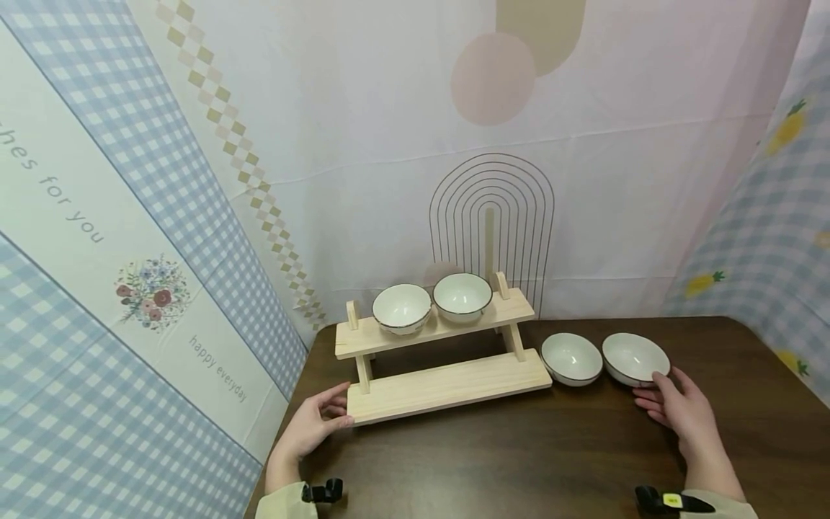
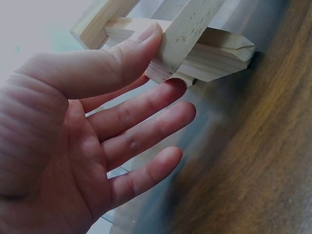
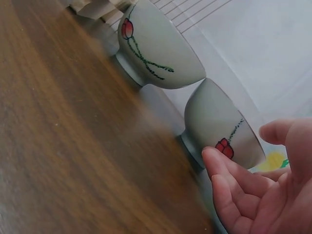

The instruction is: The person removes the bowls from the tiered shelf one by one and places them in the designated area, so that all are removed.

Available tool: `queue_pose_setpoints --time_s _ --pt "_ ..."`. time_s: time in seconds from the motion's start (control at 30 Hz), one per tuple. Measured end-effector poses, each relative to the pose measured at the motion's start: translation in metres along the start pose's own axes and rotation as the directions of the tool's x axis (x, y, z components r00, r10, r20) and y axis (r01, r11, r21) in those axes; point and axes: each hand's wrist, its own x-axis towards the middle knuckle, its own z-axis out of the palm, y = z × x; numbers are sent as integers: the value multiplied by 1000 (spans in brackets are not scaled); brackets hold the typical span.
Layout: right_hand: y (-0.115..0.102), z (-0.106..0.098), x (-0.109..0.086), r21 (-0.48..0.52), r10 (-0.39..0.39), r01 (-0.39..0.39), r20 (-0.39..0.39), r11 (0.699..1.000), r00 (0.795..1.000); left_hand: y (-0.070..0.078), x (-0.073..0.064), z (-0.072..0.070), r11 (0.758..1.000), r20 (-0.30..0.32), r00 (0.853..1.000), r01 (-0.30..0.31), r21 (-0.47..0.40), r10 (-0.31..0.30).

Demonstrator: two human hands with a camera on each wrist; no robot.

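Right of the wooden rack [image 1: 447, 387], past 1 neighbouring bowl [image 1: 571, 357], sits the outer bowl [image 1: 632, 356], pinched at its rim by the nearer right hand [image 1: 684, 411]; the left hand [image 1: 308, 425] grips the far, left end of the rack's long axis.

One bowl [image 1: 402, 306] stands left of a second bowl [image 1: 462, 294] on the upper tier [image 1: 512, 308] of a rack [image 1: 364, 373], set on a worktop [image 1: 493, 461] before a hanging cloth [image 1: 363, 216]. To the rack's right, a third bowl [image 1: 571, 357] sits just beside the lower tier [image 1: 447, 387], a fourth bowl [image 1: 635, 355] farther right. Left fingers [image 2: 146, 138] flank the rack's left end; right fingers [image 3: 234, 178], the fourth bowl's near right side.
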Motion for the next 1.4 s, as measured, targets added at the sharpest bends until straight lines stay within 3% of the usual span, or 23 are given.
queue_pose_setpoints --time_s 0.27,0.47,0.57,0.7,0.77,0.83,0.97,1.1,1.4 --pt "-14 -9 -13 -90 -23 16 -84 996 996 1 -2 -1 1000 4 1000 3 2 -3" --pt "-37 2 -25 -134 -100 82 -137 988 985 3 -2 -2 997 -109 992 63 50 -58" --pt "-47 15 -30 -212 -185 157 -124 965 975 6 -1 -3 994 -166 984 82 66 -70" --pt "-59 38 -35 -365 -323 283 -53 887 945 11 1 -8 995 -216 974 79 61 -64" --pt "-64 51 -35 -401 -366 340 13 851 930 13 1 -10 996 -234 971 70 50 -57" --pt "-67 64 -34 -394 -377 380 89 837 922 14 2 -11 998 -252 966 61 24 -53" --pt "-68 87 -33 -329 -344 397 209 857 916 15 4 -10 996 -283 957 52 -69 -70" --pt "-68 107 -36 -277 -306 376 265 884 914 16 6 -7 989 -304 948 51 -139 -92" --pt "-70 138 -41 -299 -300 413 360 860 884 28 12 -15 989 -348 934 30 -146 -79"
